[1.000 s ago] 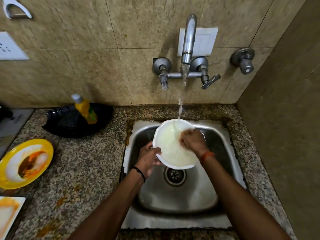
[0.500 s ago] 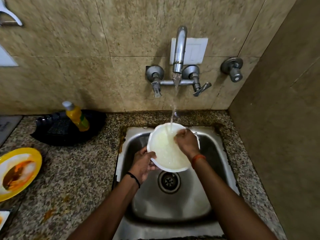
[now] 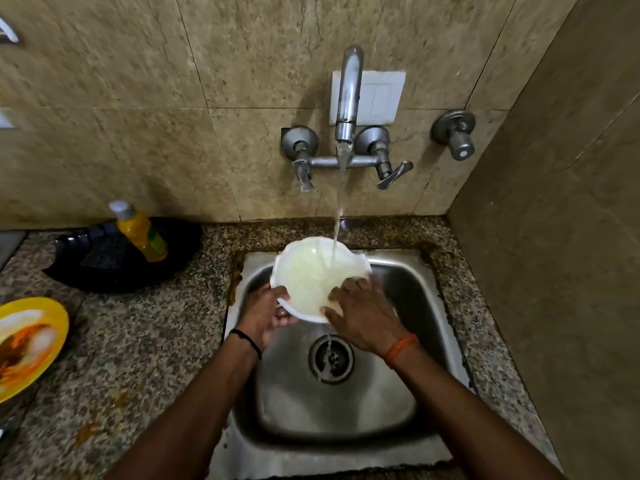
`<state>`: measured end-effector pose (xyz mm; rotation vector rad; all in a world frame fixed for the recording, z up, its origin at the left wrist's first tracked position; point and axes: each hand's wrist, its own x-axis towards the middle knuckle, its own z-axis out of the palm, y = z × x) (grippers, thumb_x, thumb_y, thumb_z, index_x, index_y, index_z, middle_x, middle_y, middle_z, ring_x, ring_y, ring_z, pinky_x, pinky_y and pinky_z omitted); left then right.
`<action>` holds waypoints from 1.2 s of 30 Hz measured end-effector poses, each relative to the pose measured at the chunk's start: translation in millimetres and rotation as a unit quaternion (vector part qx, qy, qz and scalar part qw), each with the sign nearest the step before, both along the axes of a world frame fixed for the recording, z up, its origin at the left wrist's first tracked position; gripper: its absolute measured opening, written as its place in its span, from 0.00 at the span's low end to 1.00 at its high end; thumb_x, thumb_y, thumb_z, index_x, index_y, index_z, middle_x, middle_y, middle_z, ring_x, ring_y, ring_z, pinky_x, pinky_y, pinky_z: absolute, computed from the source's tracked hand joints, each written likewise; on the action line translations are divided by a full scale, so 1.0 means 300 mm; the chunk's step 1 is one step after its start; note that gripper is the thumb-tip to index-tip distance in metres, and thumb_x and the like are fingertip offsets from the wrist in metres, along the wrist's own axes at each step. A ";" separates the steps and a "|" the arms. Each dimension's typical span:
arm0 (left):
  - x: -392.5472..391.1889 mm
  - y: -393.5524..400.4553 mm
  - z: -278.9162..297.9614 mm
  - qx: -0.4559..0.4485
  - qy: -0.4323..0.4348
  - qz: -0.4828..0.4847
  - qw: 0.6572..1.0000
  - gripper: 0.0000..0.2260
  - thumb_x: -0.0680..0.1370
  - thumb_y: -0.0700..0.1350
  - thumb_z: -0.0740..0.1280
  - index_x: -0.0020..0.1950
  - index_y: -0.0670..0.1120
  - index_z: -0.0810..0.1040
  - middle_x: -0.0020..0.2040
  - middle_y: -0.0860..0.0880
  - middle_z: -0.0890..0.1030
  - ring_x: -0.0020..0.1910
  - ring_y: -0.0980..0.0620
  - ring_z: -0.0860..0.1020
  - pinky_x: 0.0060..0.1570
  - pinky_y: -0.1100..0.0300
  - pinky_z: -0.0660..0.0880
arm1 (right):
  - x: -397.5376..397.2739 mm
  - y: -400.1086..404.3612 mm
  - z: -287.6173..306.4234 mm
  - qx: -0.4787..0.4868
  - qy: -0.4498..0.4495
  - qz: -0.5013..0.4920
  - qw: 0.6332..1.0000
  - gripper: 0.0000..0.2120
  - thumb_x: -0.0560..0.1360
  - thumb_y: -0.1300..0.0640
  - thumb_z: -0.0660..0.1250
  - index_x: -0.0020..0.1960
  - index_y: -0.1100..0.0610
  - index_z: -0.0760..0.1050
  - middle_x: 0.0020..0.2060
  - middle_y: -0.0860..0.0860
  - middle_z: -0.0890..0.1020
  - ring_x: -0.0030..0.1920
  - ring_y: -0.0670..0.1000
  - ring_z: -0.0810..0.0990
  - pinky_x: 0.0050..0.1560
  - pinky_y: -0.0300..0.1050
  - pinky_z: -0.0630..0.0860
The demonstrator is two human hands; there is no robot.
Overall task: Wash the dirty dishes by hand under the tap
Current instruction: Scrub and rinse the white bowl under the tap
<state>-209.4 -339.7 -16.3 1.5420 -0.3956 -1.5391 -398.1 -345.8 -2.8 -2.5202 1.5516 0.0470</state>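
Observation:
A white plate [image 3: 308, 275] is tilted over the steel sink [image 3: 426, 296], under the water running from the tap [image 3: 348, 95]. My left hand [image 3: 266, 315] grips the plate's lower left rim. My right hand [image 3: 363, 313] lies flat on the plate's lower right part, fingers spread across its face. Water runs off the plate's bottom edge into the drain [image 3: 330, 358]. A dirty yellow plate [image 3: 52, 320] with orange food smears sits on the counter at the far left.
A yellow soap bottle [image 3: 140, 232] leans in a black tray [image 3: 104, 265] on the granite counter [image 3: 138, 341] left of the sink. A second valve [image 3: 455, 135] sticks out of the wall at right. A tiled side wall closes the right side.
My right hand has slid from the plate's upper right down to its lower right. The plate is tilted more toward me, and water now spills off its bottom edge.

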 end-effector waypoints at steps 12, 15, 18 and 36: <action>-0.046 -0.178 0.151 -0.070 -0.244 -0.032 0.967 0.18 0.73 0.56 0.70 0.43 0.40 0.83 0.37 0.40 0.84 0.31 0.44 0.83 0.33 0.55 0.79 | -0.058 0.007 0.000 -0.037 -0.295 -0.013 0.955 0.14 0.77 0.50 0.67 0.60 0.54 0.78 0.53 0.52 0.84 0.52 0.53 0.82 0.50 0.44 0.76; -0.131 -0.192 0.189 -0.135 -0.506 -0.108 0.845 0.30 0.77 0.66 0.54 0.43 0.43 0.84 0.42 0.40 0.84 0.42 0.44 0.80 0.40 0.59 0.68 | -0.029 -0.005 0.021 0.027 -0.389 -0.099 0.916 0.15 0.76 0.46 0.68 0.59 0.51 0.78 0.51 0.47 0.84 0.50 0.46 0.82 0.48 0.43 0.77; -0.216 -0.190 0.174 -0.176 -0.494 -0.125 0.842 0.26 0.80 0.64 0.49 0.65 0.49 0.75 0.61 0.39 0.77 0.58 0.42 0.75 0.55 0.55 0.72 | -0.014 -0.017 0.040 0.084 -0.510 -0.178 0.837 0.09 0.73 0.52 0.72 0.53 0.49 0.80 0.43 0.42 0.85 0.44 0.39 0.82 0.43 0.35 0.77; -0.163 -0.255 0.089 -0.225 -0.442 -0.258 0.829 0.23 0.78 0.59 0.60 0.71 0.53 0.68 0.70 0.47 0.71 0.67 0.45 0.71 0.65 0.54 0.69 | -0.067 -0.047 0.062 0.335 -0.811 -0.283 0.386 0.19 0.80 0.60 0.60 0.70 0.64 0.69 0.64 0.62 0.78 0.65 0.57 0.76 0.66 0.57 0.72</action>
